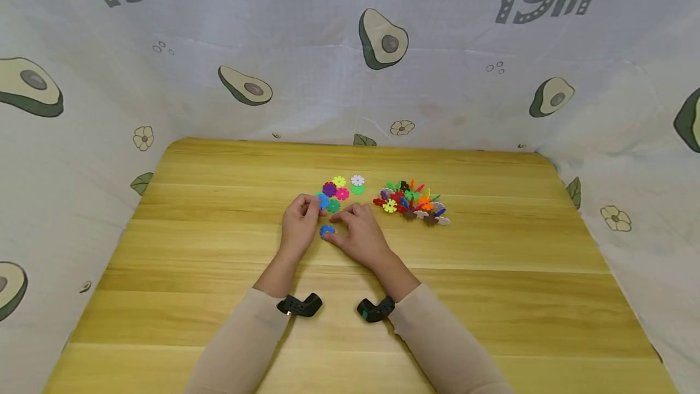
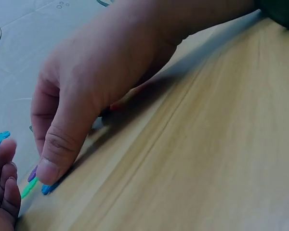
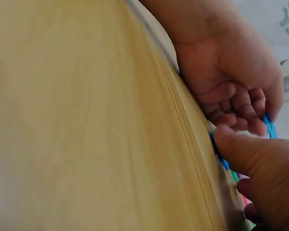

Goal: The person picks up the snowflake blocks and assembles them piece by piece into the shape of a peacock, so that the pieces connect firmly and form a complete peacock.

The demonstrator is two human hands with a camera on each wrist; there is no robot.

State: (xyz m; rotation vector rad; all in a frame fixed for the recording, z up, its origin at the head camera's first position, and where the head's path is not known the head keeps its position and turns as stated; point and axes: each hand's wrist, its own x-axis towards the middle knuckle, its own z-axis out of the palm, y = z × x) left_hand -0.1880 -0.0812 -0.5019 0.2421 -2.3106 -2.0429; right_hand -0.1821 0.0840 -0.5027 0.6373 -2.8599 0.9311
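Observation:
My left hand (image 1: 299, 224) pinches a light blue flower-shaped disc (image 1: 322, 201) between thumb and fingertips; in the right wrist view that disc (image 3: 269, 126) stands on edge. The other fingers of that hand curl toward the palm. Close on its right is my right hand (image 1: 362, 236), thumb and forefinger spread apart. Its thumb tip overlaps a darker blue disc (image 1: 327, 230) lying on the table, and the left wrist view has that disc (image 2: 49, 188) right under the thumb. Just beyond the hands lies a teal disc (image 1: 333, 206).
Past the hands lie loose discs: purple (image 1: 329, 189), pink (image 1: 342, 194), yellow (image 1: 339, 181), white (image 1: 358, 180) and green (image 1: 358, 190). To the right sits a mixed pile of discs (image 1: 410, 196). Avocado-print cloth (image 1: 322, 108) borders the wooden table (image 1: 219, 199).

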